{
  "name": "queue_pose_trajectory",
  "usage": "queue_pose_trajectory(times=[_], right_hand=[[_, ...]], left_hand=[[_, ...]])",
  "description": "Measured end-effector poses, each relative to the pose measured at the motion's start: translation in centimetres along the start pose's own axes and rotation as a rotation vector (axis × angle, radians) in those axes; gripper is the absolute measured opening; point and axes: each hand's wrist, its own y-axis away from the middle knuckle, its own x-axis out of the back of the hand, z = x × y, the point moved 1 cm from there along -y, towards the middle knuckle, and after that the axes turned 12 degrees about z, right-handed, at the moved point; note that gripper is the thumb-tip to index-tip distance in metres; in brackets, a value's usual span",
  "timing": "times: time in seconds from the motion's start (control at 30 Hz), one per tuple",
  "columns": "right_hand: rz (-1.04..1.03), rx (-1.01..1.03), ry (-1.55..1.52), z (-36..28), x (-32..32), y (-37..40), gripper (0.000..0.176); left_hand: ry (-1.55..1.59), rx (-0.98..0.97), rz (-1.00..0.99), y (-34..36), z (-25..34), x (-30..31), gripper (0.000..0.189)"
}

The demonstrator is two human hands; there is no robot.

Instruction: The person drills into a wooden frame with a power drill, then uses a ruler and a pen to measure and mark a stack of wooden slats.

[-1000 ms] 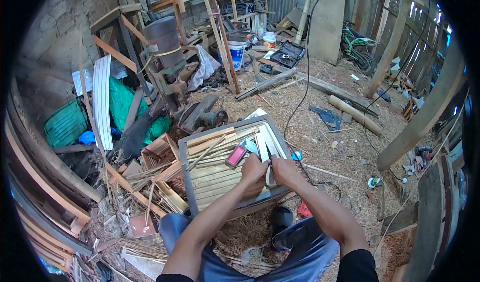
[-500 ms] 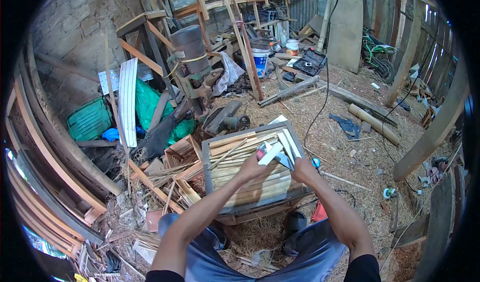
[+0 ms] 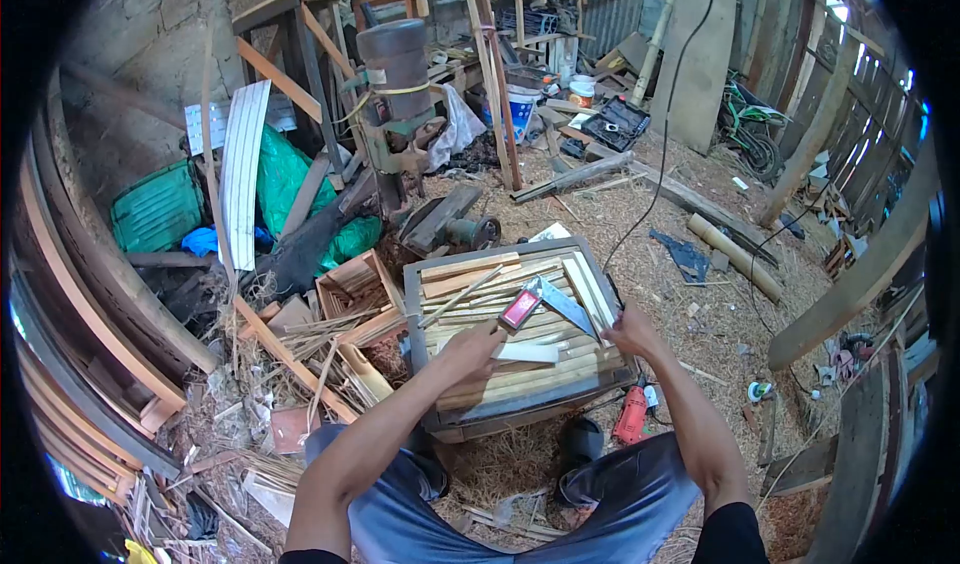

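A try square [image 3: 522,308] with a red-faced handle and a metal blade lies across the wooden slats on a low, dark-framed table [image 3: 413,314]. My left hand [image 3: 470,352] is closed around one end of a short pale wood strip [image 3: 528,352], its fingertips close to the square's handle. At the table's right edge, my right hand [image 3: 632,332] has its fingers pinched together near the tip of the blade and the ends of two light strips [image 3: 592,292]. What sits between those fingers is hidden.
A red power tool [image 3: 632,416] stands on the ground by my right knee. Wooden offcuts [image 3: 365,289] are piled left of the table. Beyond it is a rusty machine [image 3: 395,74]. A black cable [image 3: 660,164] hangs to the right, and a bamboo piece [image 3: 735,256] lies on shavings.
The try square now rests on the slats, where before it was between my hands. My left hand has drawn back toward me with the pale strip; my right hand has moved slightly right.
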Motion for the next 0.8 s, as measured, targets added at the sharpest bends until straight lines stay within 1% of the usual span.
queue_pose_trajectory(times=[0.07,0.13,0.2,0.27,0.33,0.47,0.53,0.57,0.67,0.7,0.73,0.8], right_hand=[[0.063,0.064,-0.003,1.3,-0.7,-0.1,0.057],[0.023,0.067,0.005,1.6,-0.9,-0.5,0.057],[0.039,0.081,0.053,2.0,-1.0,-0.6,0.059],[0.064,0.067,0.066,2.2,-1.4,-0.8,0.059],[0.086,0.048,0.043,2.2,-1.5,-0.8,0.059],[0.069,0.058,0.036,2.2,-1.1,-0.9,0.055],[0.073,0.089,0.057,2.2,-0.8,-1.1,0.048],[0.089,0.082,0.018,2.2,-0.7,-1.0,0.043],[0.109,0.072,0.02,1.8,-0.3,-0.8,0.041],[0.11,0.074,0.023,2.2,-0.4,-1.0,0.041],[0.144,0.111,0.004,2.9,-0.9,-1.2,0.038],[0.178,0.155,-0.015,3.6,-1.2,-1.5,0.035]], left_hand=[[0.107,-0.077,0.104,-0.5,-0.7,-1.1,0.05],[0.119,-0.041,0.114,-0.9,-0.7,-0.9,0.046],[0.004,-0.077,0.123,-1.1,-1.3,-1.1,0.049],[0.035,-0.048,0.112,-1.0,-1.5,-1.2,0.047],[-0.059,-0.03,0.054,-0.9,-1.6,-1.2,0.047],[-0.009,0.006,0.059,-0.2,-1.3,-0.4,0.048],[-0.009,0.013,0.051,-0.2,-1.5,-0.5,0.049],[-0.011,0.016,0.052,-0.1,-1.5,-0.5,0.049],[-0.002,0.045,0.029,-0.2,-1.2,-0.2,0.047],[-0.022,0.055,-0.006,-0.4,-1.1,0.0,0.045],[-0.042,0.066,-0.043,-0.4,-1.1,0.0,0.043],[-0.049,0.053,-0.022,-0.3,-1.0,-0.1,0.041]])
